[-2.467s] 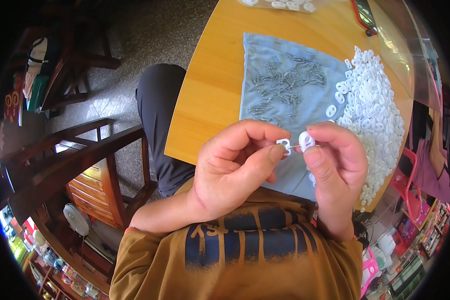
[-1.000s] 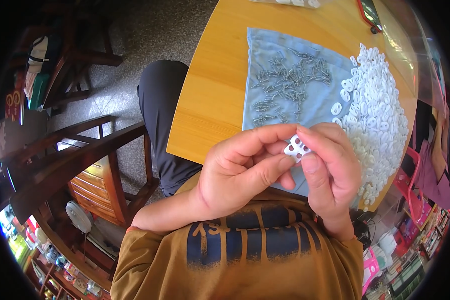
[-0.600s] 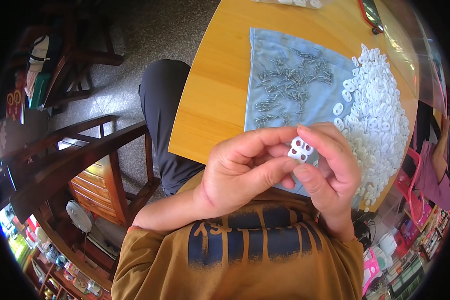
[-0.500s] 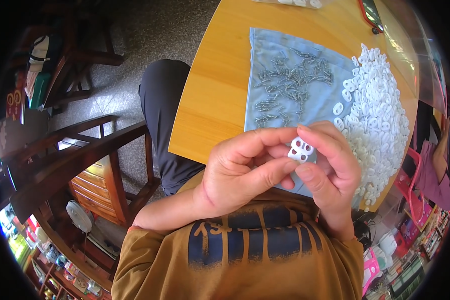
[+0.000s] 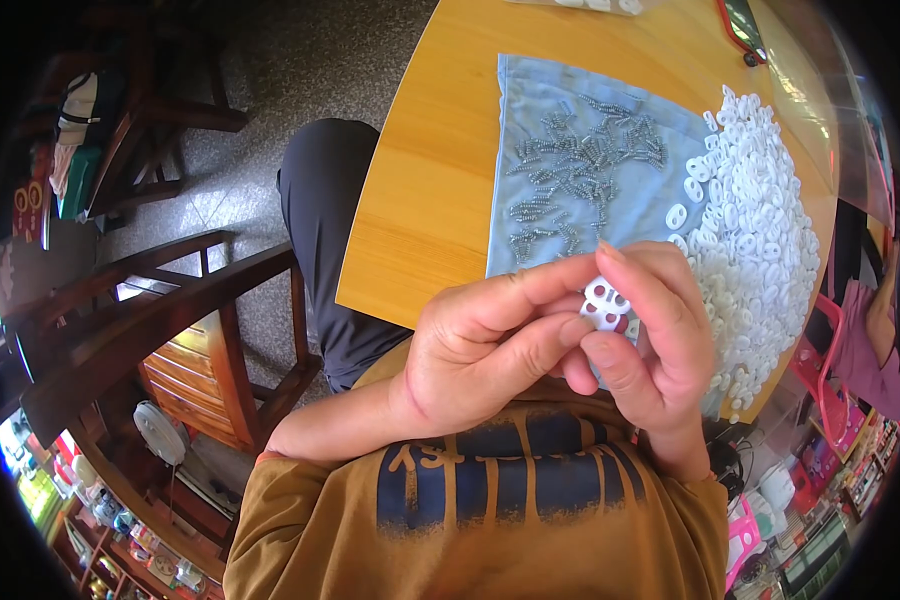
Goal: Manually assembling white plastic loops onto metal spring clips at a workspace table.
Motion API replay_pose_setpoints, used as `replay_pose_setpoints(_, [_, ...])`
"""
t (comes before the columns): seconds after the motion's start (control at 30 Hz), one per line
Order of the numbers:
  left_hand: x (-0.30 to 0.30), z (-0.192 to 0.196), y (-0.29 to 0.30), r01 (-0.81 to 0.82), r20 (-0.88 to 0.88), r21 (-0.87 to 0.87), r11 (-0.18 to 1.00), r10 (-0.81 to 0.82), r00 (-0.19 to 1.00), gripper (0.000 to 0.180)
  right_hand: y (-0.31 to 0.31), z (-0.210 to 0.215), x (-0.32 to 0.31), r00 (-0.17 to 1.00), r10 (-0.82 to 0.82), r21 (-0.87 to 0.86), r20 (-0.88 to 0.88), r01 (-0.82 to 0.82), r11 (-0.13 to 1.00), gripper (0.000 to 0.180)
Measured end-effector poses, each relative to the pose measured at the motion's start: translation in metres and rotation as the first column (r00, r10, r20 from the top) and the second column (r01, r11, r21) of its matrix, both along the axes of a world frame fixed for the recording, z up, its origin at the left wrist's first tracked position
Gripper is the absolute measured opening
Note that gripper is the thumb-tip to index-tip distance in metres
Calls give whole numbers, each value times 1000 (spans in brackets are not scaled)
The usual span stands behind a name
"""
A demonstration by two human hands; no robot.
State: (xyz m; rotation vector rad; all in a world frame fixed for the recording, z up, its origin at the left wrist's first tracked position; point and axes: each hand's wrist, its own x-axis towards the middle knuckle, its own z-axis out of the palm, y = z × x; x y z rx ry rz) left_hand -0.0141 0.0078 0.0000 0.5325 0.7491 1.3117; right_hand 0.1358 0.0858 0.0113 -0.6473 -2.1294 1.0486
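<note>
2 white pcs (image 5: 604,304) now snug together, pinched in L hand (image 5: 480,345), were apart w/ spring btwn secs ago, so prob joined; R hand (image 5: 665,325) curled round, grip unclear; loose springs (image 5: 590,153) on cloth (image 5: 532,95)

The person's bare left hand (image 5: 485,345) pinches two small, white, holed plastic pieces (image 5: 604,306) lying side by side; the bare right hand (image 5: 665,340) curves close about them. On the yellow wooden table (image 5: 420,190), coiled grey metal springs (image 5: 580,160) cover a pale-blue cloth (image 5: 525,85) beside heaped white oval pieces (image 5: 755,210).
</note>
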Motion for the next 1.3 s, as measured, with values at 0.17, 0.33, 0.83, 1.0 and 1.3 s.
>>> replay_pose_setpoints(0.17, [-8,-10,-3,118,11,105,987,-120,993,43,3,-1,4,999,29,-28,-20,-30,999,43])
replay_pose_setpoints(0.33, [-5,-15,-4,92,-31,186,978,-88,996,44,3,2,4,1000,28,-14,-10,-28,1000,40])
replay_pose_setpoints(0.83, [11,-13,-3,-175,-435,403,898,356,827,27,-3,-1,-1,998,-7,108,-56,14,994,27])
replay_pose_setpoints(1.0, [5,-10,-2,-74,-483,433,898,301,822,26,-9,-4,-1,994,-23,185,-110,44,982,26])
replay_pose_setpoints(1.3, [5,-11,2,-142,-460,419,897,344,819,25,-6,-5,-4,991,-58,107,-118,71,992,30])
